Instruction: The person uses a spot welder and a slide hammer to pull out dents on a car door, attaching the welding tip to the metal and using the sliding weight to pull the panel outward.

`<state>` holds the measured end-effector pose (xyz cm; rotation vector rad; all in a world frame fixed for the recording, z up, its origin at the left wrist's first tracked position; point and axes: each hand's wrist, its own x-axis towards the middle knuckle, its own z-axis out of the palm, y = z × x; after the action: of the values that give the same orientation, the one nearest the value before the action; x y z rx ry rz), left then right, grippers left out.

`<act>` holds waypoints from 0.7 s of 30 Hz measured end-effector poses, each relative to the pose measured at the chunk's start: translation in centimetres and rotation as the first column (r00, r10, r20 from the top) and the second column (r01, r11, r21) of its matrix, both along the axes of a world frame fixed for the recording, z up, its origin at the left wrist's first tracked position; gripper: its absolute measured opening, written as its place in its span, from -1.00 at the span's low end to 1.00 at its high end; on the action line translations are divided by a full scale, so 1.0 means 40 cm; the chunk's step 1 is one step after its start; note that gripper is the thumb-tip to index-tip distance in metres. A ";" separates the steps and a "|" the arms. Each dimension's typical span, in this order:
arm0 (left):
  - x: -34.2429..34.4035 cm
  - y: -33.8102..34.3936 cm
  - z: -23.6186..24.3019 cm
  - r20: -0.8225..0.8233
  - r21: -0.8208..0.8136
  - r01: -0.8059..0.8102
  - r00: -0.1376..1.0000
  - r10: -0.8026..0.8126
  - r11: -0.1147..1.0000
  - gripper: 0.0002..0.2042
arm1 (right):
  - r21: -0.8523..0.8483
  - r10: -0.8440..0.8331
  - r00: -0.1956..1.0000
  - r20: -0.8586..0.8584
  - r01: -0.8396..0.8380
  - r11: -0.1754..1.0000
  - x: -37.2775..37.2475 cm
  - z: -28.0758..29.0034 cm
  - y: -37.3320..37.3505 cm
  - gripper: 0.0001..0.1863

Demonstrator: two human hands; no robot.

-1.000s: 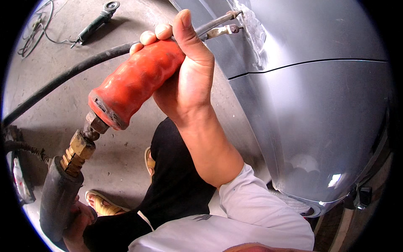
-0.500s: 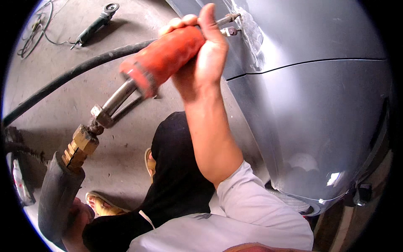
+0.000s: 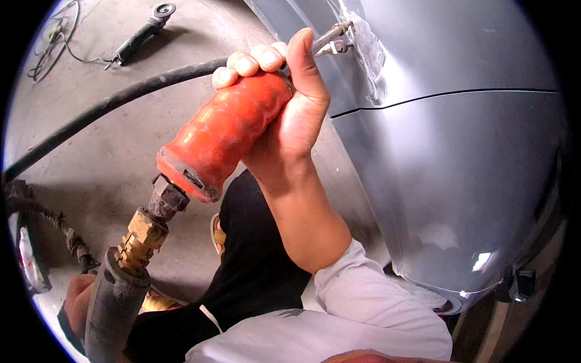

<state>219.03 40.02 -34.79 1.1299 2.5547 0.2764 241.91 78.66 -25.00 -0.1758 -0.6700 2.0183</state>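
Observation:
My right hand (image 3: 290,115) is closed around the ribbed red weight (image 3: 224,133) of a slide hammer, thumb pointing up along the rod. The rod's tip (image 3: 345,27) reaches the bare, sanded patch (image 3: 367,57) on a grey car body panel (image 3: 448,151). Just below the rod, a second short prong (image 3: 333,48) ends at the same patch. Against the weight's lower end sits a dark nut (image 3: 167,196), followed by a brass fitting (image 3: 143,239) and a black sleeve (image 3: 118,302). My left hand (image 3: 78,296) is closed on that sleeve, partly hidden behind it.
A thick black cable (image 3: 115,100) crosses behind the slide hammer. On the concrete floor at the far left lies an angle grinder (image 3: 142,36) with its cord. At the left edge are a white container (image 3: 31,260) and a twisted lead (image 3: 66,233). My sandalled feet are below.
The red weight has slid down the rod toward the lower left with my right hand, covering the bare rod and meeting the nut. The sleeve and fitting have shifted right and down.

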 end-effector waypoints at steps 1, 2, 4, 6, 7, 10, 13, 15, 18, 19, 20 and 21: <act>-0.009 0.004 -0.008 -0.195 0.049 0.051 0.980 -0.040 0.998 -0.39 | -0.012 -0.026 0.998 0.060 0.027 1.000 -0.003 0.002 0.000 -0.60; -0.009 0.007 -0.015 -0.057 0.141 0.050 0.997 -0.042 0.989 -0.39 | 0.013 -0.059 0.992 0.111 0.058 0.998 -0.006 0.005 -0.002 -0.61; 0.006 0.021 -0.024 0.529 0.311 -0.103 0.844 -0.082 0.945 -0.40 | 0.064 -0.104 0.970 0.221 0.092 0.994 -0.010 0.006 -0.005 -0.64; 0.044 0.035 -0.018 0.765 0.386 -0.272 0.629 -0.141 0.882 -0.43 | 0.054 -0.096 0.964 0.246 0.085 0.995 -0.011 0.005 -0.006 -0.64; 0.064 0.045 -0.010 0.850 0.389 -0.363 0.497 -0.177 0.847 -0.45 | 0.054 -0.086 0.968 0.235 0.075 0.996 -0.010 0.005 -0.005 -0.64; 0.102 0.064 0.043 0.860 0.347 -0.351 0.490 -0.146 0.870 -0.49 | 0.055 -0.098 0.962 0.255 0.087 0.995 -0.007 0.004 0.001 -0.63; 0.105 0.088 0.066 0.897 0.387 -0.388 0.369 -0.244 0.837 -0.51 | 0.061 -0.102 0.959 0.263 0.089 0.994 -0.006 0.003 0.004 -0.62; 0.096 0.095 0.061 0.889 0.412 -0.365 0.361 -0.280 0.835 -0.52 | 0.060 -0.101 0.957 0.272 0.088 0.994 -0.007 0.003 0.005 -0.61; 0.083 0.087 0.045 0.841 0.503 -0.295 0.384 -0.381 0.813 -0.52 | 0.071 -0.111 0.953 0.283 0.094 0.993 -0.006 0.007 0.003 -0.60; 0.081 0.082 0.041 0.871 0.453 -0.330 0.364 -0.331 0.829 -0.52 | 0.076 -0.122 0.954 0.274 0.105 0.992 -0.006 0.008 0.003 -0.59; 0.076 0.080 0.037 0.866 0.452 -0.322 0.382 -0.323 0.832 -0.53 | 0.073 -0.130 0.952 0.277 0.114 0.991 -0.007 0.009 0.005 -0.59; 0.074 0.079 0.035 0.833 0.505 -0.291 0.409 -0.372 0.812 -0.53 | 0.068 -0.123 0.957 0.262 0.108 0.992 -0.007 0.008 0.004 -0.60</act>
<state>222.00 43.19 -33.40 0.8022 1.3825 1.3573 241.63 78.82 -24.68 -0.4510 -0.8605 1.8792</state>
